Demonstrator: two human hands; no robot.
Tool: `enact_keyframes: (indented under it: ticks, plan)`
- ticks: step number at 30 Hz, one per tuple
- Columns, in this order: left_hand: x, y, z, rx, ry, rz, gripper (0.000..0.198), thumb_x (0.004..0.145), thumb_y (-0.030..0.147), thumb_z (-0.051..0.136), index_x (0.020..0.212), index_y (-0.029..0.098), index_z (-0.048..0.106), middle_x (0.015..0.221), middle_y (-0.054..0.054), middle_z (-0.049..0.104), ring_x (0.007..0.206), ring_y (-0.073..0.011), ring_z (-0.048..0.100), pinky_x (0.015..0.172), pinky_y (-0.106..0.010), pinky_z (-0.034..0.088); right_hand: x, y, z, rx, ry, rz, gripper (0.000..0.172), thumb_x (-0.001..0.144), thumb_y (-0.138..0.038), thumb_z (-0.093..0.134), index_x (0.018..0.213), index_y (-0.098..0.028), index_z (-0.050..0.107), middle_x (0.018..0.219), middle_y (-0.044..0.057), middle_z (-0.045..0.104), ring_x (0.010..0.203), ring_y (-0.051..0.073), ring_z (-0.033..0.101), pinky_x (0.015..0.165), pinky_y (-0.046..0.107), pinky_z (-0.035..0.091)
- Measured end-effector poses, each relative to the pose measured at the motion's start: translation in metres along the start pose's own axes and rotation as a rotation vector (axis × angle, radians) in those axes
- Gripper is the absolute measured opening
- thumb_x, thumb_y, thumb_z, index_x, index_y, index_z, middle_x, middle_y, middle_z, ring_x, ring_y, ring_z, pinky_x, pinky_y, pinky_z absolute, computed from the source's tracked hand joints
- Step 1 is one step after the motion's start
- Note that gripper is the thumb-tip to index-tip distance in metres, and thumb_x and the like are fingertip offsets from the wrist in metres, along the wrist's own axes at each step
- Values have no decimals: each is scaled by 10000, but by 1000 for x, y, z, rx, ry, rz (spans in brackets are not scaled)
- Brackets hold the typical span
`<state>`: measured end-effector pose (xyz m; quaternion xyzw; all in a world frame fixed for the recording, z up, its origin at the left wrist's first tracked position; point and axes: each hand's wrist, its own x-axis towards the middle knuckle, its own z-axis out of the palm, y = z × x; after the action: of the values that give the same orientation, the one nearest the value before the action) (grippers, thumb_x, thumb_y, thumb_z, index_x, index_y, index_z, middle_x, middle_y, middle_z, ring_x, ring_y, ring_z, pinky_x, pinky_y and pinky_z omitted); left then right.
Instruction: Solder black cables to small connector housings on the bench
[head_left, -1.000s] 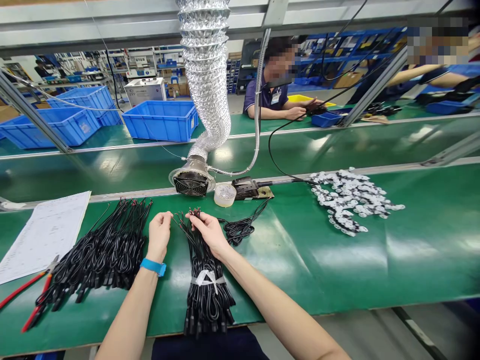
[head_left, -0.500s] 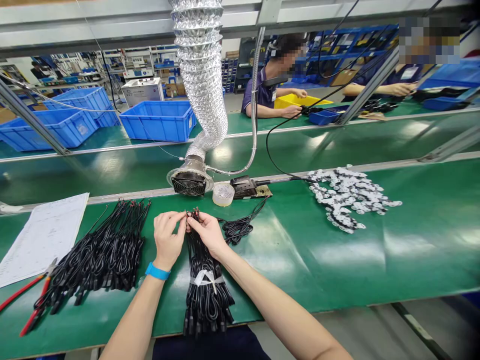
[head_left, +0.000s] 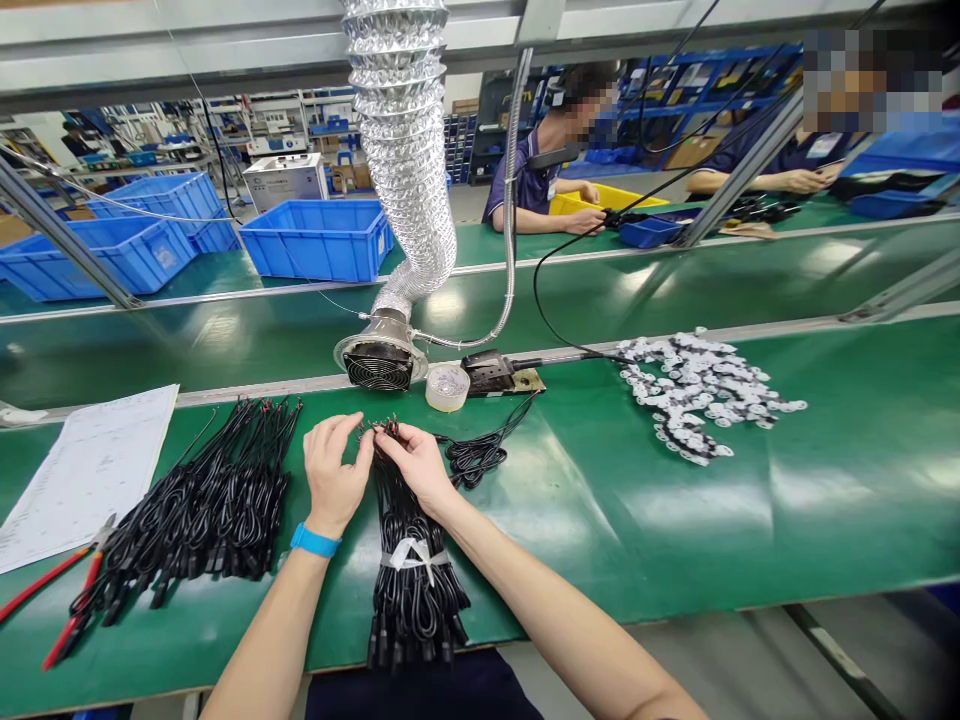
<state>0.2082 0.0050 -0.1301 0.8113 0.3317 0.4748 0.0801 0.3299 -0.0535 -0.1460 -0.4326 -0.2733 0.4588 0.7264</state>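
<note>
A bundle of black cables (head_left: pixel 412 600), tied round with a white strip, lies in front of me with its connectors toward the bench's near edge. At its far end, thin red and black stripped wire ends (head_left: pixel 388 428) fan out. My right hand (head_left: pixel 420 468) grips the bundle just below those ends, thumb on top. My left hand (head_left: pixel 334 475), with a blue wristband, is beside the wire ends. Its thumb and forefinger are apart, and loose wire tips show near them. Farther left lies a spread pile of similar black cables (head_left: pixel 217 500).
Red-handled cutters (head_left: pixel 94 575) and a printed sheet (head_left: pixel 90 470) lie left. Behind my hands are a fume fan (head_left: pixel 379 365), a tape roll (head_left: pixel 448 388), a black tool (head_left: pixel 487 373) and a coiled cable (head_left: pixel 476 455). White-and-black parts (head_left: pixel 697 390) are heaped right. Two people work opposite.
My left thumb and forefinger have parted from their pinch at the wire ends, and the hand has shifted slightly left. The wire tips are more spread. My right hand keeps its grip.
</note>
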Motion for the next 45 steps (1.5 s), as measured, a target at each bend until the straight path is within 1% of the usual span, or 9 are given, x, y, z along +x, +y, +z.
enact_keyframes:
  ticks: [7,10,12,17,22,29,35,40,45]
  plan:
    - [-2,-3,-2,145,41,193,25,890,213,675,867,218,678,837,-42,703,825,-209,620,826,-369,408,0,2,-1,-55,-7,-38,276,758,-431,801,884,-186,782,906,44,749,901,212,651,898,347,485]
    - [1,-4,-4,229,57,139,121,868,185,653,759,204,604,759,-35,662,791,-214,598,805,-374,396,0,4,-3,-132,66,-103,276,779,-441,787,900,-193,794,945,50,737,940,217,647,907,342,483]
    - [3,-2,-5,232,64,84,55,861,183,644,811,193,626,829,-58,671,857,-233,607,826,-386,402,1,5,-4,-165,63,-115,274,786,-444,781,900,-196,797,941,48,733,942,218,646,904,340,485]
    - [7,4,-6,-87,-103,56,215,931,225,622,1129,237,705,1074,-64,706,1033,-225,614,937,-395,427,2,6,-7,-165,-59,-63,286,760,-462,796,842,-188,785,872,33,745,842,209,648,857,348,502]
    - [9,1,-8,-386,-186,-125,152,921,265,652,1037,251,749,966,-34,724,955,-203,630,878,-362,486,2,3,-5,-110,-110,-18,333,708,-441,843,924,-191,802,946,46,777,890,220,677,912,369,504]
    - [11,-9,-10,-470,-252,-183,127,895,278,681,980,236,765,962,-43,743,923,-201,672,857,-346,521,3,4,-6,-92,-121,31,326,659,-402,876,897,-191,803,926,44,782,840,203,677,875,356,514]
    - [9,-8,-8,-408,-178,-110,98,900,279,686,958,242,756,912,-27,746,868,-191,669,814,-343,523,4,6,-8,-108,-106,46,294,653,-407,874,823,-183,788,844,31,758,788,191,649,818,337,505]
    - [7,-7,-9,-205,-132,-24,66,898,234,650,837,222,671,866,-14,722,852,-187,640,806,-338,484,4,3,-7,-86,-111,60,316,659,-430,871,825,-175,786,799,26,739,755,178,631,797,326,494]
    - [6,-18,-6,107,-145,-146,155,783,141,650,694,221,551,732,-6,650,771,-212,602,776,-356,446,3,1,-5,-90,-32,39,346,770,-486,773,908,-169,776,830,38,721,751,156,602,789,307,485]
